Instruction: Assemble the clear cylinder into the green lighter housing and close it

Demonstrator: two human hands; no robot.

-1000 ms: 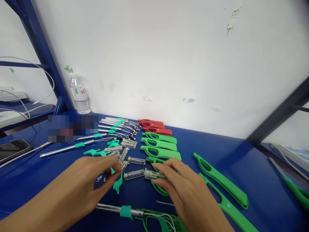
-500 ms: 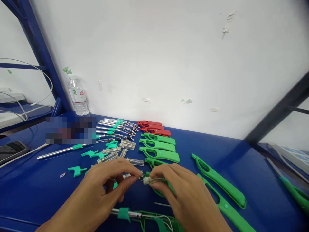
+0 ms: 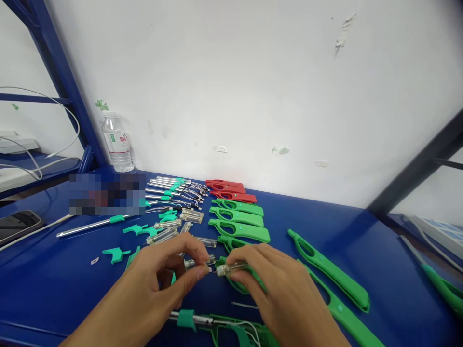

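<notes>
My right hand (image 3: 275, 282) grips a clear plastic lighter fuel tank (image 3: 231, 268), its whitish valve end pointing left. Thumb and forefinger of my left hand (image 3: 166, 274) pinch a small whitish piece (image 3: 210, 269), its kind too small to make out, just apart from that valve end. Below the hands lies a green lighter shell (image 3: 265, 336) holding a metal tube (image 3: 198, 320) with a green trigger part (image 3: 186, 319) and white wires. More clear fuel tanks (image 3: 191, 216) and green triggers (image 3: 115, 254) lie beyond my left hand.
Green lighter shells (image 3: 240, 233) and red shells (image 3: 235, 197) lie in a column at centre. More green shells (image 3: 333, 274) lie to the right. Metal tubes with wires (image 3: 162, 196), a water bottle (image 3: 118, 144) and a phone (image 3: 18, 226) are at left. A white wall stands behind the blue table.
My left fingertips have shifted slightly, and the small whitish piece between them shows more plainly. The fuel tank in my right hand has moved marginally to the right.
</notes>
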